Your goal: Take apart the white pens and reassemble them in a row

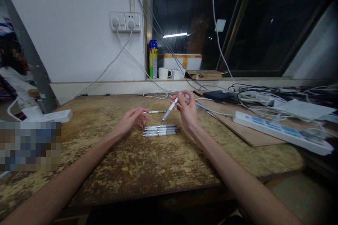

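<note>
My right hand [188, 110] pinches a white and grey pen [169, 110] in the air, its tip slanting down to the left. Below that tip several similar pens [160, 132] lie side by side on the worn wooden table [126, 168]. Another pen [157, 111] lies behind the row. My left hand [133, 117] hovers at the left ends of the pens with loosely curved fingers, apart from one another. Its fingertips are close to the left end of the rear pen; whether they touch it I cannot tell.
A flat brown board [245, 130] and a white power strip [280, 132] lie on the right, beside tangled cables [264, 93]. Another power strip [58, 116] stands at the left edge. On the windowsill are a spray can [153, 59] and a white mug [164, 73].
</note>
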The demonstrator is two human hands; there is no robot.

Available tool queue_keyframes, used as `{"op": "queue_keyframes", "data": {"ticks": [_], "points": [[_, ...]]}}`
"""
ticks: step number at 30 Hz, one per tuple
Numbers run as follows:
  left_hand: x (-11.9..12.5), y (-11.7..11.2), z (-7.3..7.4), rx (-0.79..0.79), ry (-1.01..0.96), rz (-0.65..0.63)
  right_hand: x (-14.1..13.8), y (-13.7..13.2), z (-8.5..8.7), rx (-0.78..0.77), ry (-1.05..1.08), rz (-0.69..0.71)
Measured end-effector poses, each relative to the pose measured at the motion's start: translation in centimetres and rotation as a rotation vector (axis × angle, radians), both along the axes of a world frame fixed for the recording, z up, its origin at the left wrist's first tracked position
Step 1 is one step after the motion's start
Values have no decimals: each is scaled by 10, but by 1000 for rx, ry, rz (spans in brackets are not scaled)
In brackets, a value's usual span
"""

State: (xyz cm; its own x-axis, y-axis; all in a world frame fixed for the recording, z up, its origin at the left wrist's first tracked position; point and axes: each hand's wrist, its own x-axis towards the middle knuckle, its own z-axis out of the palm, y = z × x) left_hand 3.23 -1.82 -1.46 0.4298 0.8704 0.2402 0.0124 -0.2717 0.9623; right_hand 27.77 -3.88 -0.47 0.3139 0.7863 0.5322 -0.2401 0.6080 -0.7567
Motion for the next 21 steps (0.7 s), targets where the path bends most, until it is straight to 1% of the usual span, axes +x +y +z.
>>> {"op": "queue_keyframes", "data": {"ticks": [21], "points": [[1,-1,-3,-1,42,-38,1,-1,4,2,33,-5]]}}
